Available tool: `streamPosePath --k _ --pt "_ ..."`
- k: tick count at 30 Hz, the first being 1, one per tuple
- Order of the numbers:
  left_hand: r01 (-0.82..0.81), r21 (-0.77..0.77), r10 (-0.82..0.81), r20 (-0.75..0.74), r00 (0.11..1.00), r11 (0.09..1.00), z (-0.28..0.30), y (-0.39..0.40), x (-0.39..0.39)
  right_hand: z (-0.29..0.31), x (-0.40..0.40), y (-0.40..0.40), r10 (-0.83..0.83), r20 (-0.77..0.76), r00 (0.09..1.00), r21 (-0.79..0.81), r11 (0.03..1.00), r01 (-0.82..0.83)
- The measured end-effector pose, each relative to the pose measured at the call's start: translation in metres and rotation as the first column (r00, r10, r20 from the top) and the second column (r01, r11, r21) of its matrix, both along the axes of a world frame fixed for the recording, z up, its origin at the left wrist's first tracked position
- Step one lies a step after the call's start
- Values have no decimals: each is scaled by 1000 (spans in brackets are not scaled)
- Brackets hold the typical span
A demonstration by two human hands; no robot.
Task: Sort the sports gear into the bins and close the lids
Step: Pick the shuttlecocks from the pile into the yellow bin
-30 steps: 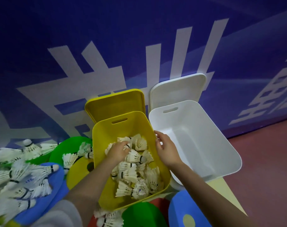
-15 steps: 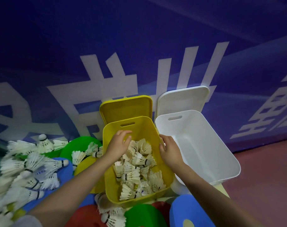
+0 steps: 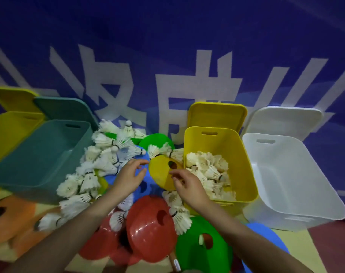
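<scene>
Close to the person lie a red disc (image 3: 151, 227) and a green disc (image 3: 204, 246), with an orange disc (image 3: 12, 219) at the near left. A little farther, both hands hang over the pile. The left hand (image 3: 128, 179) is loose with bent fingers and holds nothing. The right hand (image 3: 187, 186) is loose too, its fingertips just by a yellow disc (image 3: 161, 174); I cannot tell if they touch it.

The job looks partly done. The yellow bin (image 3: 244, 164) on the right has many birdies inside. But a big heap of birdies (image 3: 100, 160) waits on the left, and no disc is in a bin. The teal bin (image 3: 39, 150) and the white bin (image 3: 297, 184) look empty. All lids stand open at the far wall.

There is little room: discs and birdies crowd the floor, and the yellow bin's edge is right beside the right hand.
</scene>
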State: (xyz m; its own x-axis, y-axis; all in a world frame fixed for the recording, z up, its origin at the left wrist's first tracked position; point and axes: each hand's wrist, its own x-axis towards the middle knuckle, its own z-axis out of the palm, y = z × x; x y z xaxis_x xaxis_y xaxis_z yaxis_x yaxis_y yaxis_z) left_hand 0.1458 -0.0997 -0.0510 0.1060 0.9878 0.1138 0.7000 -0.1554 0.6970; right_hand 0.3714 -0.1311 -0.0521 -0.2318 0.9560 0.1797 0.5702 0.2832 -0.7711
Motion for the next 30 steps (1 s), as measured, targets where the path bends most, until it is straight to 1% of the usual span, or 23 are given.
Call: streamPosePath --k 3,4,7,10,12,15,18,20,21,23,24,26,27,30 --pt "-42 -43 39 -55 998 998 -16 -25 -45 -30 -24 -24 77 153 985 -9 997 -76" --pt "-33 -54 28 -90 996 998 -22 -33 -58 -41 -29 -32 85 174 981 -20 996 -82" --pt "51 -101 -75 -248 966 994 -41 -52 -84 -67 -31 -53 -6 192 981 -103 994 26" --pt "152 -142 -191 -322 927 978 -50 -52 -101 -88 -27 -67 -101 312 945 -173 972 162" --pt "230 -179 -281 -363 888 957 -50 -46 -110 -101 -24 -71 -131 432 892 -222 943 246" --pt "316 -293 -416 -401 816 902 -49 -37 -114 -114 -24 -74 -146 559 816 -256 906 337" --pt "415 -354 -542 -456 706 838 -54 -32 -108 -116 -28 -75 -164 618 769 -235 895 380" --pt "470 -365 -595 -456 663 804 -61 -30 -108 -114 -32 -74 -178 639 748 -219 891 399" --pt "489 -363 -609 -448 655 793 -63 -30 -107 -114 -33 -73 -184 640 746 -213 890 403" --pt "491 -346 -600 -418 682 800 -65 -28 -106 -110 -31 -73 -210 624 752 -189 894 407" --pt "474 -334 -576 -376 726 815 -64 -27 -107 -106 -32 -74 -229 612 757 -177 894 413" --pt "422 -298 -497 -258 828 856 -58 -24 -109 -96 -34 -76 -279 565 777 -155 889 431" --pt "399 -278 -460 -207 864 874 -55 -22 -110 -91 -36 -77 -300 548 781 -142 887 440" --pt "363 -209 -383 -62 922 908 -43 -14 -115 -69 -44 -81 -354 468 810 -65 900 431"
